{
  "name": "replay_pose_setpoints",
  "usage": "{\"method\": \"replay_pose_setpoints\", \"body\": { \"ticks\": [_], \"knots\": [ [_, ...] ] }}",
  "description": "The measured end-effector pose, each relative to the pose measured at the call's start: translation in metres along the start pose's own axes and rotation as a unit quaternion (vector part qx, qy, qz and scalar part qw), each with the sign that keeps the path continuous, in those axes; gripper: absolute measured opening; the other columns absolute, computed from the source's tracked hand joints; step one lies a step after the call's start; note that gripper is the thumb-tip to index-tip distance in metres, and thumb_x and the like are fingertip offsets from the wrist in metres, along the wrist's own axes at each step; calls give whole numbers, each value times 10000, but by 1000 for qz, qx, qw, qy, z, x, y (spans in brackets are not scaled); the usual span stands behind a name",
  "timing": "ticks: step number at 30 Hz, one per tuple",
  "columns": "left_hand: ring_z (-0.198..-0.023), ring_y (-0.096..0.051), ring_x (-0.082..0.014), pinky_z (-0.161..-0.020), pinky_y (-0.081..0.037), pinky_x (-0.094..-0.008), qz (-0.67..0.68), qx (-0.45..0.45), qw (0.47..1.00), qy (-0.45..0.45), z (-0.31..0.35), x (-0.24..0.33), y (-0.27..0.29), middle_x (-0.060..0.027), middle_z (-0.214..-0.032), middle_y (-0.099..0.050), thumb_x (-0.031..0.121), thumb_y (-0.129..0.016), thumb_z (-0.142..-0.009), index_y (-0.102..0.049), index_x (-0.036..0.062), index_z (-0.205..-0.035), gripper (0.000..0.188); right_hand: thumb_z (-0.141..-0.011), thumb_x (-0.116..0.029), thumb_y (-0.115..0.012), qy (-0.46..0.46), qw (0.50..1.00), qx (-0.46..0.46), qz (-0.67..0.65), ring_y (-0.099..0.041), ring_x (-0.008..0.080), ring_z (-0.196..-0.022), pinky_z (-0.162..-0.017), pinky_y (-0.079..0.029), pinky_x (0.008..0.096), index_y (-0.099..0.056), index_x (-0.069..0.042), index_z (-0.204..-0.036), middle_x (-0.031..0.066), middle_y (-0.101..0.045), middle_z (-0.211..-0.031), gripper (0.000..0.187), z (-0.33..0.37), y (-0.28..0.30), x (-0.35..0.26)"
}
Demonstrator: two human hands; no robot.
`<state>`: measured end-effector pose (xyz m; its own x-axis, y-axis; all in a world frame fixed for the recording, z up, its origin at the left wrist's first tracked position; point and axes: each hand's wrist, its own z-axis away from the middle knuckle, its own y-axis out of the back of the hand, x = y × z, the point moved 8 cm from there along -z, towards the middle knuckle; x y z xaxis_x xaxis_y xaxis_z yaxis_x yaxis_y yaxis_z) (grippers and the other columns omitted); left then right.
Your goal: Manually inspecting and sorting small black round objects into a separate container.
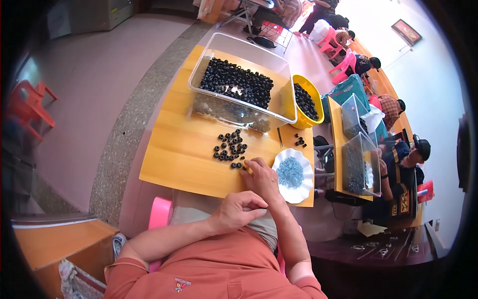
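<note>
My right hand (264, 180) rests at the near side of a loose group of small round black parts (230, 145) with holes in them. Its thumb and forefinger close around one small black part at the table's near edge. Closer to my body, my left hand (239, 212) is curled beside my right wrist. Its thumb and fingertips come together, and what they hold, if anything, is too small to make out. Just right of my right hand stands a white scalloped dish (307, 175) filled with small clear bluish pieces (290, 172).
A clear plastic bin (244, 107) of black parts stands on the far part of the wooden table (172, 149). A yellow tub (318, 92) holds more. Between bin and dish lie a thin dark stick (280, 137) and several black parts (300, 140). Other people work at right.
</note>
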<state>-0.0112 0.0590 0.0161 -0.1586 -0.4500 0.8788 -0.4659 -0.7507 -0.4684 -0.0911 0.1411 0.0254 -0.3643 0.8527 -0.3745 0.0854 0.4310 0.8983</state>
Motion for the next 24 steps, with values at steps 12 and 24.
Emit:
{"method": "replay_pose_setpoints", "body": {
  "ticks": [12,24],
  "knots": [
    [-870,-619,-54,-756,-514,-203,16,15,1000,0,-1,-5,3,-12,-938,-669,15,-674,-886,-663,5,-1029,144,-813,-205,-728,15,1000,-15,-8,-675,276,-810,-704,-539,371,-688,-92,-1075,80,-648,-1053,288,-6,-2,-6],
    [-872,-636,-68,-767,-521,-205,21,41,999,12,-4,-11,11,-21,-937,-678,9,-672,-885,-657,1,-1049,164,-851,-144,-654,5,1000,-13,4,-646,340,-758,-663,-532,417,-661,-75,-902,111,-620,-928,86,-2,-3,-2]
  ]
}}
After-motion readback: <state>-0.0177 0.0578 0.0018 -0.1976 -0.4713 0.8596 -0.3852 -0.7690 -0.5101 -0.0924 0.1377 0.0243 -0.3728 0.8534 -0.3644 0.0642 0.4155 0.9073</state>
